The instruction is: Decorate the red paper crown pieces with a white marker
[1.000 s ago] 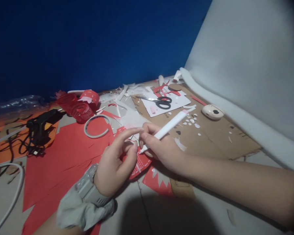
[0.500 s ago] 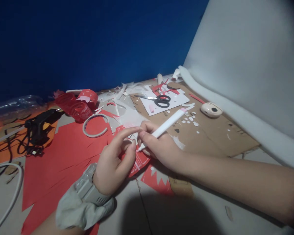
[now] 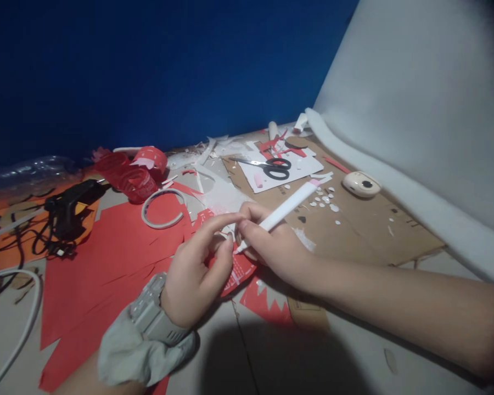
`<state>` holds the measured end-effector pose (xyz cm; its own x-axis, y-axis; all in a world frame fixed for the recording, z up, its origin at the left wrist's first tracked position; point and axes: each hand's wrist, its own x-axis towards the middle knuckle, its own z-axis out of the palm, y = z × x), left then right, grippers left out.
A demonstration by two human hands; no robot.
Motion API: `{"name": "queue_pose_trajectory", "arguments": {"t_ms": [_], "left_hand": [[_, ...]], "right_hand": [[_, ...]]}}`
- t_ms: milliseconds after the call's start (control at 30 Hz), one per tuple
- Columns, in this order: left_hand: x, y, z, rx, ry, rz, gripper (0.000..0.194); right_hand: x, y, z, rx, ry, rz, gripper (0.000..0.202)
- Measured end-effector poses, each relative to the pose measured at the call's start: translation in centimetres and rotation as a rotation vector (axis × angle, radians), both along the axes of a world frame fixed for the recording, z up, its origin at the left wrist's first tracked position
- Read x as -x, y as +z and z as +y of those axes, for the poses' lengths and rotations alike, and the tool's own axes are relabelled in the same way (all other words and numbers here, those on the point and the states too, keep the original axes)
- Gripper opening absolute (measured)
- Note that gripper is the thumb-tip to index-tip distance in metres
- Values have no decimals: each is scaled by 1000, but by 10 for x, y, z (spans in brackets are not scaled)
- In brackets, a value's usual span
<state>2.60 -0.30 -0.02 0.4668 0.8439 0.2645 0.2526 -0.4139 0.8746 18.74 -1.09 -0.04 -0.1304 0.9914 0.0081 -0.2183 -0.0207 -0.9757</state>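
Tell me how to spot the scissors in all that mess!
Find the big brown cardboard sheet beside the grey cushion. At its far end lies a white paper, and the scissors rest on it. They are the only thing there with black loop handles and shiny blades.

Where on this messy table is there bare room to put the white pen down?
The brown cardboard, between the white dots and its right edge, is mostly bare. The grey surface in front of the left hand is free too. Around the scissors, red rolls and glue gun it is crowded.
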Motion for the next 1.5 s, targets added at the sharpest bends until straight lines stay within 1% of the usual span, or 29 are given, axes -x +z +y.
{"name": "queue_pose_trajectory", "arguments": {"t_ms": [100, 233, 333, 600, 767, 933, 1100, 1267, 1500], "left_hand": [[-1, 0, -1, 6, -5, -16, 33], [0, 0, 0, 24, 5, -20, 32], [0, 0, 1, 47, 15, -25, 32], [0, 2, 1, 92, 30, -33, 32], [1, 2, 0, 136, 9, -49, 33], [1, 1, 1, 99, 13, -44, 33], [1, 3, 0, 115, 9, -35, 32], [0, 3, 1, 76, 8, -30, 31], [0, 3, 2, 107, 11, -42, 32]], "right_hand": [[0, 0, 0, 2, 14, 13, 23], [-1, 1, 1, 21, 68, 92, 26], [-1, 2, 1, 22, 71, 117, 27], [-1, 0, 1, 20, 51, 89, 27], [0, 0, 1, 35, 42, 88, 27], [-1, 0, 1, 32, 54, 92, 27], [0, 0, 1, 33, 44, 76, 27], [-1, 1, 0, 23, 40, 50, 26], [0, 2, 1, 14, 47, 32, 26]]}}
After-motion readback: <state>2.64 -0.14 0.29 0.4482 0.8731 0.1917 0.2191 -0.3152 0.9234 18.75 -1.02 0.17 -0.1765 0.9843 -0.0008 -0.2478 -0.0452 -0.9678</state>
